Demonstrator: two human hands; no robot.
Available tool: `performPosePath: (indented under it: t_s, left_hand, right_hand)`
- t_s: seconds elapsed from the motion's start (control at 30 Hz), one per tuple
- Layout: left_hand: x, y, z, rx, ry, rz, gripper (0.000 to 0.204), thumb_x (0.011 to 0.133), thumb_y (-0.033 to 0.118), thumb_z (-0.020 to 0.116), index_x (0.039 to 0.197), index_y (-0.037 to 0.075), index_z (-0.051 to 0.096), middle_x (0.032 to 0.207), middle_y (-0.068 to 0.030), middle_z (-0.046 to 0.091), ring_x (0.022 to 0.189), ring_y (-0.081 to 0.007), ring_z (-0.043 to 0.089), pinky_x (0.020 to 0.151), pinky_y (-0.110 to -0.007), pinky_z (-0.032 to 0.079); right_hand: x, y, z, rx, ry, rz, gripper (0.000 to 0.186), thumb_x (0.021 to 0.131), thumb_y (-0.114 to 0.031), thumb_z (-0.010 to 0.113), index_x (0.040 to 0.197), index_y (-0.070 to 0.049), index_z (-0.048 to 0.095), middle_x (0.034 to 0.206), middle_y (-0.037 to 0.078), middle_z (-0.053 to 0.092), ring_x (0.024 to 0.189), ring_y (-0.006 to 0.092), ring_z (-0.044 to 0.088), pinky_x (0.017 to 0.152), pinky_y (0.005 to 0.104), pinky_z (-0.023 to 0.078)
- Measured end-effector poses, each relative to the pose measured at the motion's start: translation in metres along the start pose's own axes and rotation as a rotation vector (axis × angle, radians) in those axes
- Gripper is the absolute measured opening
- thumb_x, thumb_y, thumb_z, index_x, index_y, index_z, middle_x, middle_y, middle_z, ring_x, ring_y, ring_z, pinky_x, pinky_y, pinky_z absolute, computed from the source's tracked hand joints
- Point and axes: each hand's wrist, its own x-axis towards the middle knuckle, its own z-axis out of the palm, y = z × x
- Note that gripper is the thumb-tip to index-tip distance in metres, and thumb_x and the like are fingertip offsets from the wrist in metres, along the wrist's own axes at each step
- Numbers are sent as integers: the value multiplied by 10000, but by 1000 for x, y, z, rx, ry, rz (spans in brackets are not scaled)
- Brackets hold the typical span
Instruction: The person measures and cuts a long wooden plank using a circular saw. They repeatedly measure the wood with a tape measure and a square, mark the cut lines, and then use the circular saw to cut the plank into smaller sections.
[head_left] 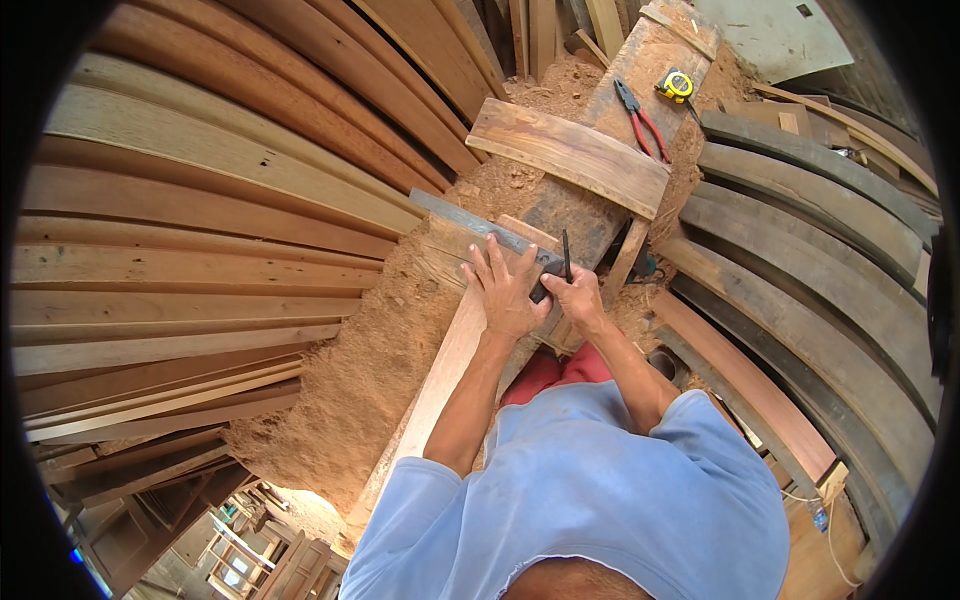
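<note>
My left hand [508, 298] lies with fingers spread on a pale board [455, 345], its fingertips at the grey metal blade of a square [465, 217]. The blade crosses the board and sticks out past its left side. Close beside it, my right hand [578, 298] is closed on a dark pencil [567, 256] that stands nearly upright, next to the dark end of the square [549, 262]. The thumb sides of both hands almost meet there. The pencil's lower tip is hidden by my fingers.
Ahead, a brown plank [570, 150] lies across the dusty bench [605, 110]. Red-handled pliers [640, 120] and a yellow tape measure [676, 85] rest farther along. Stacked boards [200, 205] line the left, dark curved timbers [820, 225] the right. Sawdust [350, 390] heaps beside the board.
</note>
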Motion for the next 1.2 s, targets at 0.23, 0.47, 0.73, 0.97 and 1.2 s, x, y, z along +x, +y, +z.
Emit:
performPosePath:
  t_s: [0.23,0.47,0.73,0.97,1.2]
  left_hand:
    - [-2,-6,10,-38,60,48,920,649,463,824,1501,386,486,1667,-296,150,1491,-568,135,1131,-727,139]
    - [1,1,13,9,55,10,939,676,505,832,1528,441,443,1678,-288,109,1493,-552,136,1138,-716,145]
    - [1,2,10,41,34,-7,933,690,524,811,1537,448,427,1676,-291,101,1485,-555,145,1137,-713,159]
    - [2,5,8,35,32,-21,894,705,530,801,1522,455,447,1675,-289,119,1483,-544,156,1147,-702,151]
    - [4,8,7,33,15,-62,885,679,499,807,1499,451,477,1668,-284,145,1472,-539,177,1152,-689,153]
  right_hand:
    - [4,-15,-10,-504,147,-133,294,946,-187,633,1137,26,702,853,107,723,773,211,678,751,352,526]
    - [10,-56,-37,-532,182,-565,495,953,-15,466,1436,-19,574,1049,117,748,765,169,678,740,302,537]
    - [2,-109,-54,214,-220,-78,505,974,-117,556,1456,26,512,1274,146,679,1023,117,647,887,300,518]
    - [1,-124,-29,51,-291,-241,395,1002,-158,609,1351,25,578,1212,135,700,1006,135,648,867,291,512]
    - [20,-108,2,-463,-76,-520,287,1021,-254,630,1108,-10,752,985,115,733,882,173,669,798,314,527]
